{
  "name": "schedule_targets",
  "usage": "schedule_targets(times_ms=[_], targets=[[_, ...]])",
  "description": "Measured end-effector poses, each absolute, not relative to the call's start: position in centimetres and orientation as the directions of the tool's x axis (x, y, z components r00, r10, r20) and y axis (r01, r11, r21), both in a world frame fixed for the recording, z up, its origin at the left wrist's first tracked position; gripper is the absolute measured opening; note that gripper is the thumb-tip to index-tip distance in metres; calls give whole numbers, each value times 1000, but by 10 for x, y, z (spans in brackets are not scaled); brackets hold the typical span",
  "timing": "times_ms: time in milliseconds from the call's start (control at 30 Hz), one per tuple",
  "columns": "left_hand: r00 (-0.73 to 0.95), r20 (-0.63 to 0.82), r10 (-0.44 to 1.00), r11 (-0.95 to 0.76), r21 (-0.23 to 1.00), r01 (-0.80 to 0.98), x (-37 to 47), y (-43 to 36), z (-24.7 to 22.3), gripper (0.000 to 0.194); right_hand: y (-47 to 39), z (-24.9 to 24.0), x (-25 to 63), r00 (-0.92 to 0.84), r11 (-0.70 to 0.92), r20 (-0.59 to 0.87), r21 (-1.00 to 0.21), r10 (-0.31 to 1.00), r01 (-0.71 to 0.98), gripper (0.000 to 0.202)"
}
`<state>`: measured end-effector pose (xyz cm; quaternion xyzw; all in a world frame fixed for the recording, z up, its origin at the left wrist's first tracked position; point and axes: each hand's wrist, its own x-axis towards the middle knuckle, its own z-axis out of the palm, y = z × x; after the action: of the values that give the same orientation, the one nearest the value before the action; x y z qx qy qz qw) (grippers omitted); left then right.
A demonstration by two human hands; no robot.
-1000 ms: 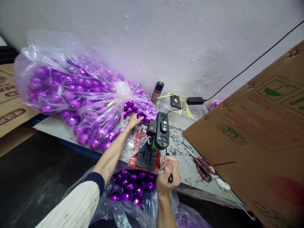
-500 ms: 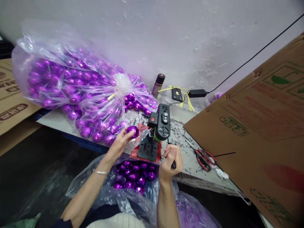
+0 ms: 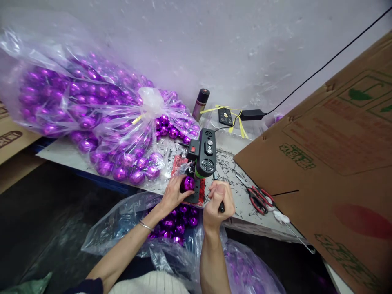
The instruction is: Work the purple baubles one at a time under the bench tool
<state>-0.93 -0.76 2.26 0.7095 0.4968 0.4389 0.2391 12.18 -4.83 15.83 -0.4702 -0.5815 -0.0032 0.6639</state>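
A shiny purple faceted ball (image 3: 189, 183) is gripped between the thumb and fingers of my left hand (image 3: 175, 193), over the base plate of a small black bench press (image 3: 206, 153). My right hand (image 3: 218, 203) is closed around the black-ended lever handle (image 3: 221, 207) at the press's right side. Beneath the press lies a red mat (image 3: 201, 193). Below the table edge, an open clear plastic bag (image 3: 113, 220) holds many more purple balls (image 3: 169, 223), partly hidden by my left arm.
A big tied bag of purple balls (image 3: 88, 98) fills the left of the table. A spray can (image 3: 200, 104), a black adapter (image 3: 252, 114) and yellow ties stand behind. Red-handled scissors (image 3: 259, 200) lie before a large cardboard box (image 3: 330, 163). Dark shreds litter the tabletop (image 3: 228, 167).
My left hand has carried the ball right and down, from beside the press to over its base plate. My right hand stays on the lever. The view has shifted slightly.
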Motion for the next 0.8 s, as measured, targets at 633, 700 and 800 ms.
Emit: schedule_targets(times_ms=[633, 700, 800], targets=[[180, 355, 918, -397, 794, 459, -3, 6, 7, 70, -53, 143, 124, 275, 584, 807, -573, 522, 574, 37], [180, 358, 916, -400, 788, 467, -2, 6, 5, 70, -55, 135, 124, 282, 580, 808, -573, 517, 579, 36], [176, 387, 905, -422, 772, 475, -3, 6, 5, 70, -55, 119, 123, 283, 574, 809, -570, 515, 587, 36]])
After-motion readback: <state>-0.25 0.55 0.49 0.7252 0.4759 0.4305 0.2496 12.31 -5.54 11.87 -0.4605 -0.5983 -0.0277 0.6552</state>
